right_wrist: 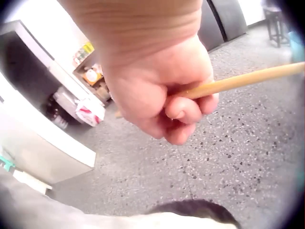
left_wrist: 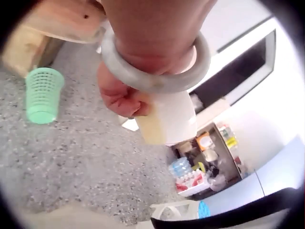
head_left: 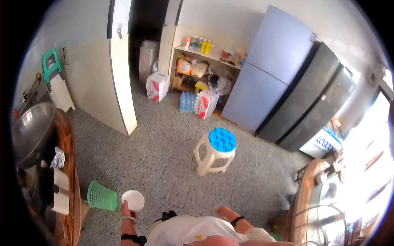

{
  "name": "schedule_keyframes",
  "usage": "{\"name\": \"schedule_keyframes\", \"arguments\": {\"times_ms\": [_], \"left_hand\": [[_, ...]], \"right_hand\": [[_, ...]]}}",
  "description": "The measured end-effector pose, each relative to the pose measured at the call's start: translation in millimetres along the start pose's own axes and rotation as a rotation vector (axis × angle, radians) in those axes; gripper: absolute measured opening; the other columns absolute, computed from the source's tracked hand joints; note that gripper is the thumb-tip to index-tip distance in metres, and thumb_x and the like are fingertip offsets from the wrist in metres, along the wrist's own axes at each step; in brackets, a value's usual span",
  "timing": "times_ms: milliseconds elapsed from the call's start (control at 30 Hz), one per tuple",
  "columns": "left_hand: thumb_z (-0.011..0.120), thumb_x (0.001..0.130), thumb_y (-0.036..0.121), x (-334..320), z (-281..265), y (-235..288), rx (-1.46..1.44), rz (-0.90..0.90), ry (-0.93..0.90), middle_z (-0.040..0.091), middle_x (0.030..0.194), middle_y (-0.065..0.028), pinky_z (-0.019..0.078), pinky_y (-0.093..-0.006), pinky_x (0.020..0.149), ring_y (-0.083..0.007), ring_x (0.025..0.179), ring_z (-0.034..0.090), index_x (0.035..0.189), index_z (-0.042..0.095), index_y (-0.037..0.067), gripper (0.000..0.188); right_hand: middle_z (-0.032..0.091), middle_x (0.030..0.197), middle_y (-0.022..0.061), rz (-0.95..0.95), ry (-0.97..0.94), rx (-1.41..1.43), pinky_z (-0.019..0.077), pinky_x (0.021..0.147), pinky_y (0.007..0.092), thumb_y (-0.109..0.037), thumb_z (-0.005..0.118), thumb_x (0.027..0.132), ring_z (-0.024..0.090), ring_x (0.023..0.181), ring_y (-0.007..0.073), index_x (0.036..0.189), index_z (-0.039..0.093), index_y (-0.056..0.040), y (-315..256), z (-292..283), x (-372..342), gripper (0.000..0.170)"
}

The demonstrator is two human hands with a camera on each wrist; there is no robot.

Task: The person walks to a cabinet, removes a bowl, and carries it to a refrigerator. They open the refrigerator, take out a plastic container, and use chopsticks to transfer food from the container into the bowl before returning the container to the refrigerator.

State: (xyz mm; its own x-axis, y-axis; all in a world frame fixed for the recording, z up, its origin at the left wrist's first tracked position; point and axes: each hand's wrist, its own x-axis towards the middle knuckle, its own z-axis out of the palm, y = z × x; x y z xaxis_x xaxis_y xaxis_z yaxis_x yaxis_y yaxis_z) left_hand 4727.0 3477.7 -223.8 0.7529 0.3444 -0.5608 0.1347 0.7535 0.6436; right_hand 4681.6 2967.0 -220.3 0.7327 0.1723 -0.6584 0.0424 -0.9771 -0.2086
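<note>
White bowl (head_left: 134, 200): we grip it in our left hand (head_left: 128, 209) near the green basket (head_left: 102, 196), right hand (right_wrist: 159, 90) curled round a stick (right_wrist: 252, 78).

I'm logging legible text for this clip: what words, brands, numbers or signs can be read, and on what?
"LOOO", perhaps with another O: white-and-blue box beside the dark fridge; smaller characters below, unreadable.
Too small or blurred to read: carton by the doorway, orange box, shelf bottles.
</note>
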Motion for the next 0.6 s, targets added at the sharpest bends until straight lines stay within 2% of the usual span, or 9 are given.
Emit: {"name": "schedule_keyframes", "arguments": {"times_ms": [33,100,133,200,267,300,400,467,600], "left_hand": [[0.046,0.084,0.04,16.8,41.3,8.6,0.155,-0.024,-0.05,0.061,0.089,-0.0132,0.0476,-0.0343,0.043,-0.024,0.061,0.06,0.113,0.047,0.004,0.046],[0.046,0.083,0.042,62.2,117.4,16.1,0.287,-0.054,-0.137,0.061,0.081,-0.0102,0.0407,-0.0309,0.033,-0.0206,0.047,0.055,0.109,0.049,0.005,0.045],[0.046,0.082,0.044,90.3,156.4,9.2,0.25,-0.062,-0.174,0.061,0.076,-0.0085,0.0356,-0.0291,0.028,-0.019,0.041,0.051,0.107,0.05,0.007,0.045],[0.044,0.084,0.046,130.3,232.1,16.3,0.377,-0.268,-0.421,0.061,0.082,-0.0068,0.0407,-0.0305,0.035,-0.0186,0.052,0.056,0.109,0.05,0.01,0.045],[0.043,0.084,0.046,171.9,306.4,6.8,0.279,-0.285,-0.514,0.061,0.087,-0.0068,0.0423,-0.0314,0.039,-0.0187,0.06,0.057,0.111,0.049,0.011,0.045],[0.043,0.084,0.047,183.6,335.1,2.6,0.188,-0.32,-0.593,0.061,0.092,-0.0068,0.0439,-0.0324,0.043,-0.0188,0.067,0.059,0.113,0.048,0.012,0.045],[0.042,0.085,0.045,216.8,447.7,28.7,0.197,-0.257,-0.526,0.059,0.101,-0.0074,0.0451,-0.0346,0.048,-0.0198,0.078,0.059,0.116,0.046,0.011,0.046],[0.04,0.086,0.045,246.3,507.9,50.2,0.15,-0.236,-0.443,0.058,0.104,-0.0089,0.0436,-0.0341,0.045,-0.0222,0.077,0.06,0.12,0.044,0.011,0.048],[0.036,0.087,0.045,293.0,588.6,91.1,-0.044,-0.169,-0.512,0.056,0.11,-0.0122,0.0501,-0.0396,0.053,-0.028,0.087,0.06,0.126,0.037,0.01,0.053]], "right_hand": [[0.064,0.077,0.0132,-0.228,0.002,-0.394,0.0492,0.058,0.0409,-0.018,0.053,0.075,0.063,0.073,0.0276,0.081,0.064,-0.0043,25.6,6.5,23.9,0.018],[0.064,0.08,0.0135,-0.037,-0.23,-0.209,0.0491,0.058,0.0415,-0.024,0.049,0.078,0.063,0.074,0.0281,0.084,0.064,-0.0046,48.4,-17.9,55.8,0.025],[0.064,0.082,0.014,0.058,-0.174,-0.093,0.0493,0.061,0.0418,-0.026,0.044,0.081,0.063,0.077,0.0282,0.085,0.064,-0.0047,63.7,-25.3,68.1,0.029],[0.064,0.084,0.0144,0.147,-0.106,0.018,0.0495,0.064,0.0421,-0.029,0.04,0.084,0.062,0.08,0.0282,0.087,0.064,-0.0048,77.9,-65.2,110.6,0.034],[0.064,0.088,0.0163,0.529,-0.041,0.252,0.0482,0.072,0.0424,-0.034,0.034,0.085,0.062,0.084,0.0291,0.089,0.064,-0.005,95.8,-116.1,157.8,0.042],[0.062,0.095,0.017,0.307,0.027,-0.017,0.0456,0.079,0.0429,-0.039,0.034,0.086,0.059,0.091,0.0299,0.092,0.063,-0.0051,116.3,-124.8,193.2,0.045],[0.063,0.089,0.0164,0.418,0.39,0.217,0.0475,0.075,0.0431,-0.043,0.041,0.082,0.061,0.083,0.0311,0.085,0.064,-0.0069,79.0,-288.6,263.2,0.043],[0.062,0.089,0.0171,0.31,0.491,0.168,0.047,0.073,0.0442,-0.044,0.04,0.084,0.059,0.084,0.034,0.084,0.064,-0.0069,42.6,-400.0,315.5,0.044],[0.062,0.079,0.018,-0.227,0.606,0.329,0.0485,0.066,0.0408,-0.035,0.047,0.084,0.061,0.077,0.0308,0.083,0.062,-0.0051,-35.3,-568.6,454.7,0.034]]}}
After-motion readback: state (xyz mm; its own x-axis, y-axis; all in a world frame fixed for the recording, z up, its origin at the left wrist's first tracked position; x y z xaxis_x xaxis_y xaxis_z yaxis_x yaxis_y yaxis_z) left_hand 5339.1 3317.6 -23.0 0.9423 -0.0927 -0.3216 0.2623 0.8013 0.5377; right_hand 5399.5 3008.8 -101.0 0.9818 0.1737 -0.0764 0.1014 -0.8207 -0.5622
